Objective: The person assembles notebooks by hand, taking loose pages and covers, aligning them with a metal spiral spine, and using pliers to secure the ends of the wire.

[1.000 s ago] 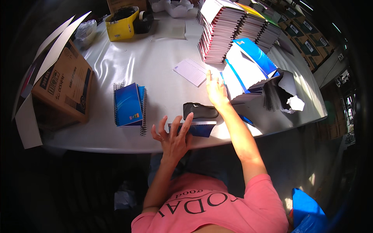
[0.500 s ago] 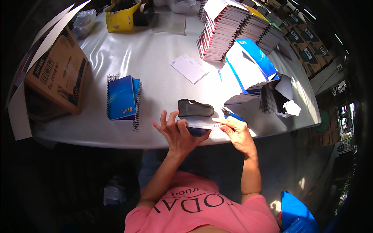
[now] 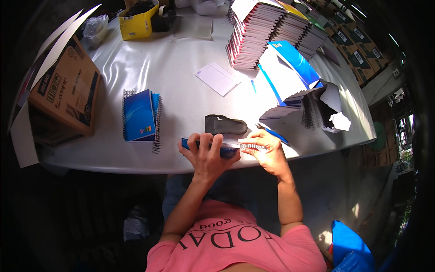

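Blue notebook [image 3: 208,146] at table [image 3: 181,68] edge, clamped under left hand [image 3: 207,154] to steady it; right hand [image 3: 268,152] fingers pinched on wire spiral [image 3: 251,145] just beside, feeding binding. Black pouch [image 3: 225,124] beyond fingertips.

A cardboard box [image 3: 63,93], yellow tub [image 3: 137,23], stacked notebooks [image 3: 253,34] and loose white card [image 3: 218,78] are seen on the table [image 3: 172,63].

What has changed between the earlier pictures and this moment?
The right hand came back from the white card to the table edge and took hold of the wire spiral. The left hand, flat on the blue notebook before, now grips it. The spiral notebooks, cardboard box and book stacks stayed put.
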### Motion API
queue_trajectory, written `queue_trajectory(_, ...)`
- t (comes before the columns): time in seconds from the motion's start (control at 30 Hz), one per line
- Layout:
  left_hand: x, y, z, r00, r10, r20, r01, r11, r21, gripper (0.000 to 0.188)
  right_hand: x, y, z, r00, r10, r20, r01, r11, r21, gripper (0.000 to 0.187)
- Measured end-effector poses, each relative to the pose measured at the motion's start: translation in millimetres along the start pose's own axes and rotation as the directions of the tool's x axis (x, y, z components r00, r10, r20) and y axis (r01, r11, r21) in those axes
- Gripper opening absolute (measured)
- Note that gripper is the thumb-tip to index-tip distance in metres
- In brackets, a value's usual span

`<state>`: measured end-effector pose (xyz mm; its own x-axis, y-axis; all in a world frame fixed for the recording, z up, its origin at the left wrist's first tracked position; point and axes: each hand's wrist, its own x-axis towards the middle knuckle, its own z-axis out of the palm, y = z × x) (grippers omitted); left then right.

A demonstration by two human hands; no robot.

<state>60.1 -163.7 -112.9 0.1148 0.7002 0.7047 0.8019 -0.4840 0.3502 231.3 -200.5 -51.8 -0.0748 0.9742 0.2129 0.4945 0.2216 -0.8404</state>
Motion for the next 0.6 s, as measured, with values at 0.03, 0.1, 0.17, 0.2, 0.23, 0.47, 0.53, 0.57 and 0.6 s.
queue_trajectory(0.03, 2, 0, -2, 1.000, -0.008, 0.011, 0.008, 1.000, 0.003, 0.056, 1, 0, 0, 0.999, 0.012, 0.033, -0.013, 1.000, 0.021, 0.026)
queue_trajectory(0.1, 4, 0, -4, 1.000, -0.013, 0.023, 0.012, 1.000, 0.028, 0.057, 4, 1, -2, 0.986, 0.102, 0.129, -0.110, 0.992, 0.061, 0.025)
queue_trajectory(0.17, 7, -1, -6, 0.999, -0.028, 0.038, 0.027, 0.999, 0.039, 0.058, 6, 3, -7, 0.931, 0.256, 0.261, -0.285, 0.955, 0.082, 0.023)
queue_trajectory(0.2, 8, -2, -6, 0.998, -0.041, 0.046, 0.039, 0.999, 0.037, 0.059, 7, 1, -5, 0.962, 0.183, 0.202, -0.197, 0.979, 0.055, 0.023)
queue_trajectory(0.23, 9, -2, -7, 0.997, -0.053, 0.054, 0.051, 0.998, 0.035, 0.060, 8, -3, -4, 0.984, 0.105, 0.144, -0.110, 0.994, 0.023, 0.022)
queue_trajectory(0.47, 11, -2, -12, 0.991, -0.071, 0.110, 0.068, 0.997, 0.032, 0.062, 10, -5, -11, 0.980, 0.069, 0.188, -0.086, 0.992, 0.088, 0.020)
queue_trajectory(0.53, 10, -3, -12, 0.994, -0.050, 0.096, 0.047, 0.998, 0.035, 0.063, 12, -6, -13, 0.937, 0.185, 0.298, -0.225, 0.969, 0.107, 0.021)
queue_trajectory(0.57, 10, -4, -14, 0.994, -0.041, 0.098, 0.041, 0.999, 0.009, 0.062, 14, -8, -12, 0.909, 0.240, 0.341, -0.286, 0.954, 0.091, 0.022)
queue_trajectory(0.6, 10, -4, -16, 0.994, -0.033, 0.101, 0.035, 0.999, -0.017, 0.061, 16, -11, -12, 0.875, 0.294, 0.384, -0.346, 0.935, 0.073, 0.023)
